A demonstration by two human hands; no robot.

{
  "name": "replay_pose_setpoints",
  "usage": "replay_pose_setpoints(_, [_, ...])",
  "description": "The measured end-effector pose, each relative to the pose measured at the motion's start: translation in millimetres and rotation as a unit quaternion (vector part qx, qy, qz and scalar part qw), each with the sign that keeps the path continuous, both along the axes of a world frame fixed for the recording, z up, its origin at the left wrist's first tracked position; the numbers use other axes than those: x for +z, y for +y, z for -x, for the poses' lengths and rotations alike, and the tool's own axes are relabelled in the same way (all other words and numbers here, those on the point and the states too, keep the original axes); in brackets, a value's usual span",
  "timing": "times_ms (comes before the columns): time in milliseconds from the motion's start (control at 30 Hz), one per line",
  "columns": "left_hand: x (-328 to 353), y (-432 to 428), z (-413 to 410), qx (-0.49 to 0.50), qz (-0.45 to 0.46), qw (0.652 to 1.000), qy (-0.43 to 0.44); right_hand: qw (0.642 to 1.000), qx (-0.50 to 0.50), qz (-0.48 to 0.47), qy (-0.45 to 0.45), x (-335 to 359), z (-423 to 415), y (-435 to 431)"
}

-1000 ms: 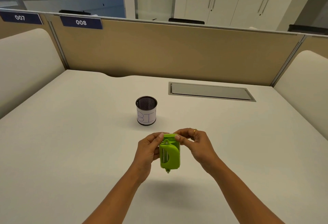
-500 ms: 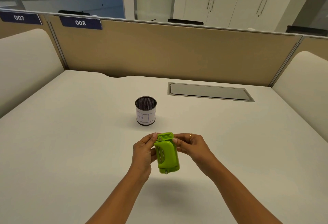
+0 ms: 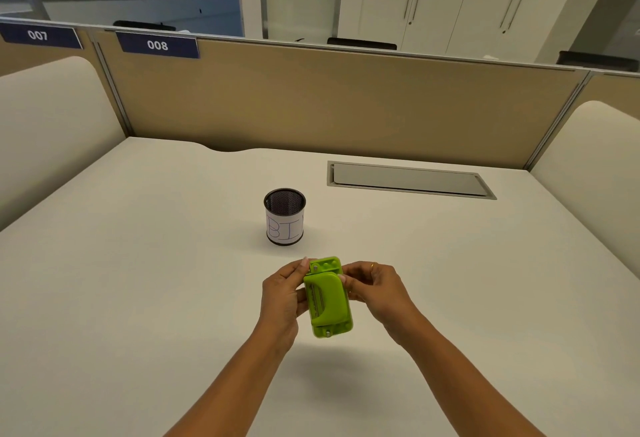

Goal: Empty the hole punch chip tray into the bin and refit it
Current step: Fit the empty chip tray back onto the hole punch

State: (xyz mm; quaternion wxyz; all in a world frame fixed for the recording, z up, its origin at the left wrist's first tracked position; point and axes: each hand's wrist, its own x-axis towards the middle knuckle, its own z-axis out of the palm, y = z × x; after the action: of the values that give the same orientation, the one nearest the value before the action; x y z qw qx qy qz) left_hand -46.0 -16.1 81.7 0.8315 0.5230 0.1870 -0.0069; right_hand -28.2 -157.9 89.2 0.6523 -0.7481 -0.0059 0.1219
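A lime-green hole punch [image 3: 329, 298] hangs above the desk, lengthwise away from me, its handle side facing up. My left hand [image 3: 282, 292] grips its left side, thumb on the far end. My right hand [image 3: 375, 287] pinches its right side near the far end. The chip tray is underneath and hidden. The bin [image 3: 284, 216], a small black mesh cup with a white paper label reading "BIN", stands upright on the desk just beyond the punch.
A white desk [image 3: 138, 280] spreads all around. A grey cable hatch [image 3: 408, 180] is set flush at the back right. A tan partition [image 3: 346, 104] closes the far edge, with cream side panels left and right.
Both hands have turned the punch, so its handle side now faces up. It has sunk slightly toward me and tilted flatter. The bin has not moved.
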Motion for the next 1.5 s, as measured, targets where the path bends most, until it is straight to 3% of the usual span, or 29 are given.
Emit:
replay_pose_setpoints(467, [7, 4, -6, 0.047, 0.040, 0.997, 0.052, 0.995, 0.040, -0.030, 0.089, -5, 10, -3])
replay_pose_setpoints(633, [6, 3, -8, 0.019, 0.059, 0.995, 0.076, 0.995, 0.000, -0.049, 0.087, -7, 8, -4])
replay_pose_setpoints(800, [3, 4, -8, -0.031, 0.084, 0.995, 0.044, 0.993, -0.037, -0.074, 0.084, -8, 4, -6])
replay_pose_setpoints(1133, [-4, -1, 0, -0.164, 0.001, 0.986, 0.026, 0.980, -0.102, -0.144, 0.094, -7, -4, -12])
replay_pose_setpoints(1500, [-11, -4, 5, -0.127, -0.030, 0.991, 0.031, 0.979, -0.080, -0.132, 0.134, -12, -2, -13])
